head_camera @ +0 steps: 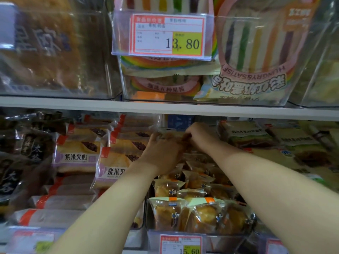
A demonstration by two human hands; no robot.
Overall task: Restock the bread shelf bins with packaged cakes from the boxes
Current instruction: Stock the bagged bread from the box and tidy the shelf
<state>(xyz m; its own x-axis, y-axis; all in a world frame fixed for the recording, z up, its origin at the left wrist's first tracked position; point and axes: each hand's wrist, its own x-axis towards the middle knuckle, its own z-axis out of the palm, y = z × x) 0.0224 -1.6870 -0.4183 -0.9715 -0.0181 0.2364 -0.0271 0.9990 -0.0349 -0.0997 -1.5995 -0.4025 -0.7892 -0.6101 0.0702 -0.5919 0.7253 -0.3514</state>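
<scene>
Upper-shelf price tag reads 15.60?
No, the upper price tag reads 13.80; 15.60 is on the lower tag.

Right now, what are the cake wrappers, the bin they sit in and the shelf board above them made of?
Cake wrappers: thin clear plastic film, glossy. It crinkles and glints, and the cakes show through.
Bin: rigid clear plastic, possibly acrylic, with see-through walls and bright edges.
Shelf board: smooth matte white, perhaps painted metal. The look leaves it open.
</scene>
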